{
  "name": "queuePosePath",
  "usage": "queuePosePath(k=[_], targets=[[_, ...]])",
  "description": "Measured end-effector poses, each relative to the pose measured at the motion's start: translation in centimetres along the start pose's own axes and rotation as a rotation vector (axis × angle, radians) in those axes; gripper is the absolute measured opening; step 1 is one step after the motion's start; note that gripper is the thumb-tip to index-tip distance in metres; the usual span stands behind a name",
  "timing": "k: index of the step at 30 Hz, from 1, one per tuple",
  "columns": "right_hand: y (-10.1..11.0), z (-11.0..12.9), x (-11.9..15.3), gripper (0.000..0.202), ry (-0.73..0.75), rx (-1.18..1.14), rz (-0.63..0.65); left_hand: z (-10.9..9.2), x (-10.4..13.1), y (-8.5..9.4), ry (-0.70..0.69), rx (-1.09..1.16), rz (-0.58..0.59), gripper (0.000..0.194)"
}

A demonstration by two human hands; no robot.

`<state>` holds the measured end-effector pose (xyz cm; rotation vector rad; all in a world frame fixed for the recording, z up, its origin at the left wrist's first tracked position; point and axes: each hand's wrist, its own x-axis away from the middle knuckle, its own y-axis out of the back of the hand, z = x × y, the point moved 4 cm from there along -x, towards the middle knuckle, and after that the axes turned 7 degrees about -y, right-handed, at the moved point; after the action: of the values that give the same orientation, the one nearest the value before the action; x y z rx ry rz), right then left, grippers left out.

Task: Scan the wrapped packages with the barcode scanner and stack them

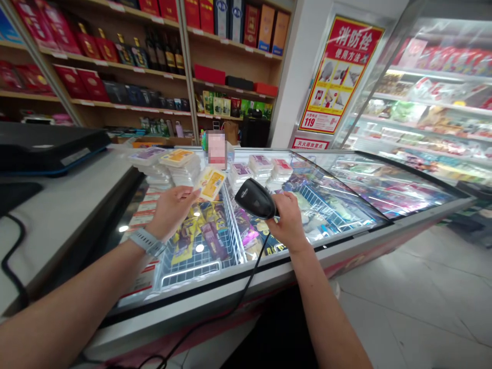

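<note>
My left hand [174, 206], with a pale watch band at the wrist, pinches a flat pack with a yellow-orange label [212, 183] by its left edge. A barcode shows on the label's upper right. In my right hand [287, 219] is a black barcode scanner [254, 198], its head pointing left toward the pack, a short gap between them. The scanner's black cable [246, 289] hangs down across the freezer's front edge. Behind the hands, stacks of similar packs with purple [148, 155], orange [177, 157] and red [282, 166] labels stand on the freezer's glass top.
Below the glass of the chest freezer [369, 228], wire baskets [200, 271] hold wrapped ice creams. A grey counter [57, 215] with a black device [49, 146] is at left. Shelves [154, 72] of boxes and bottles line the back; a lit display fridge [434, 97] stands right.
</note>
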<state>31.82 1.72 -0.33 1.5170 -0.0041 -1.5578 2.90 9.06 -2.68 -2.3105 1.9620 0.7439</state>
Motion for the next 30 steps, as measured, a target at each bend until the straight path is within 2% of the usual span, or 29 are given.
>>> queuePosePath(k=[8,20,30], targets=[[-0.4,0.3,0.2,0.028,0.008,-0.008,0.085,0.4,0.0,-0.3,0.020,0.053,-0.029,0.045],[-0.6,0.4,0.2,0.025,0.017,0.000,0.102,-0.6,0.3,-0.3,0.047,0.086,-0.027,0.041],[-0.8,0.3,0.2,0.029,0.023,0.007,0.107,-0.6,0.3,-0.4,0.040,0.024,0.007,0.042]])
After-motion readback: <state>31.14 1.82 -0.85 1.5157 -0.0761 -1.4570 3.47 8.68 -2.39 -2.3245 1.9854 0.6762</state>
